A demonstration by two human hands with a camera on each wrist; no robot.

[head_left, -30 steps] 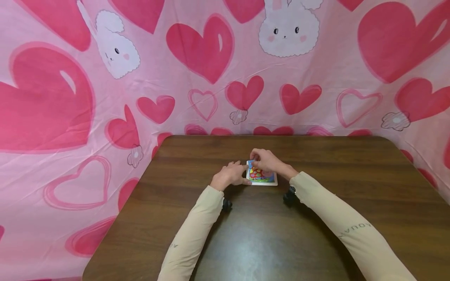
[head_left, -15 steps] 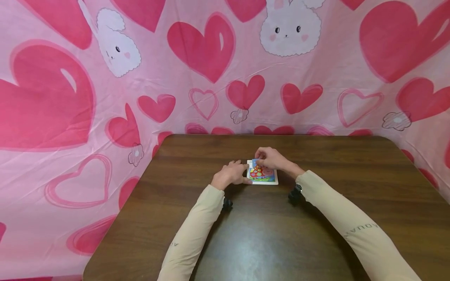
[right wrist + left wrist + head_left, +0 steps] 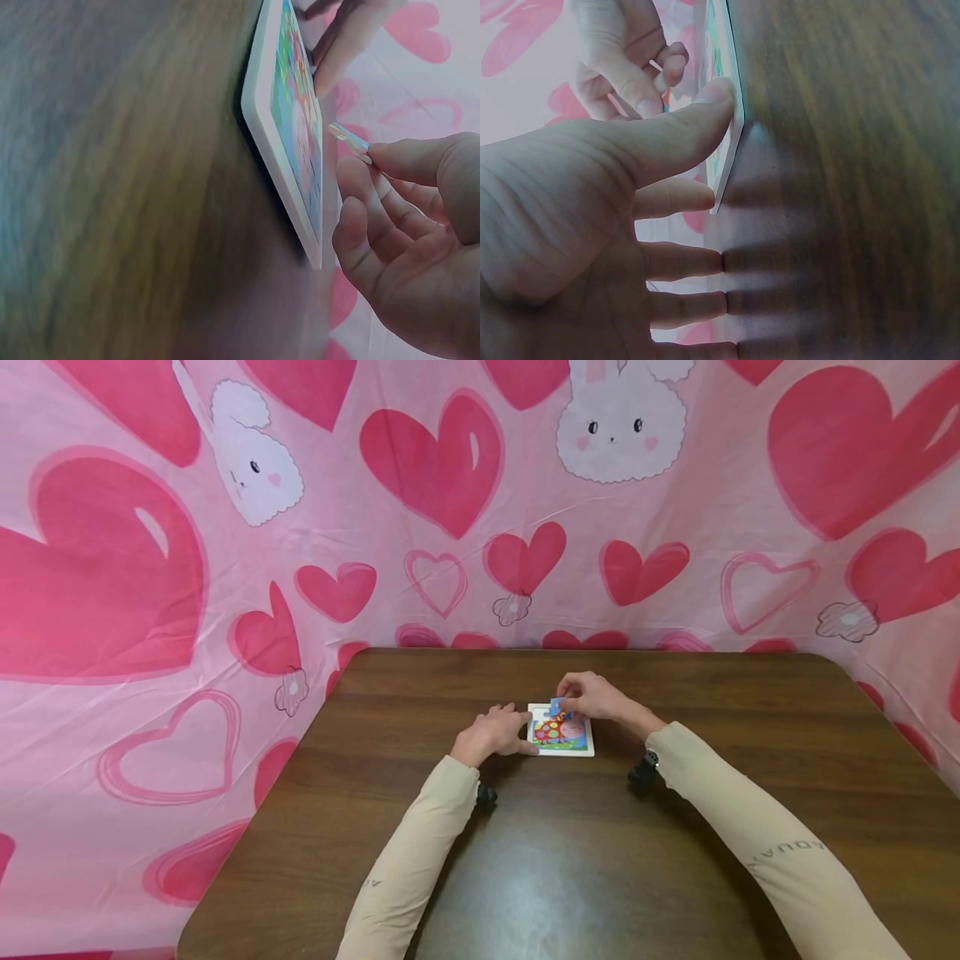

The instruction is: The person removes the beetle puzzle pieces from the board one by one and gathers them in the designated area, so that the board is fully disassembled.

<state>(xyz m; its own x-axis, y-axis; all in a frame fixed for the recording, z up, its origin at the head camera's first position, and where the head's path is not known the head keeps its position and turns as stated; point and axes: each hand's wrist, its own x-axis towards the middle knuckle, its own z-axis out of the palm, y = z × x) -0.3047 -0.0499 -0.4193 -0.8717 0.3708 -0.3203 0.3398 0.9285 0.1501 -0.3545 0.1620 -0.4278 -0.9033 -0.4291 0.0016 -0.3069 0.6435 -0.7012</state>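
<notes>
The right hand pinches the puzzle piece by its edge above the board, which the spread left hand touches.

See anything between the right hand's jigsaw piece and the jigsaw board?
Nothing visible: the right wrist view shows only a gap between the jigsaw piece and the jigsaw board; the left hand touches the board's left side.

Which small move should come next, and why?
Probably move the puzzle piece aside onto the table: the right hand pinches it above the board, right of the white gap it covered earlier, while the left hand touches the board's edge.
</notes>
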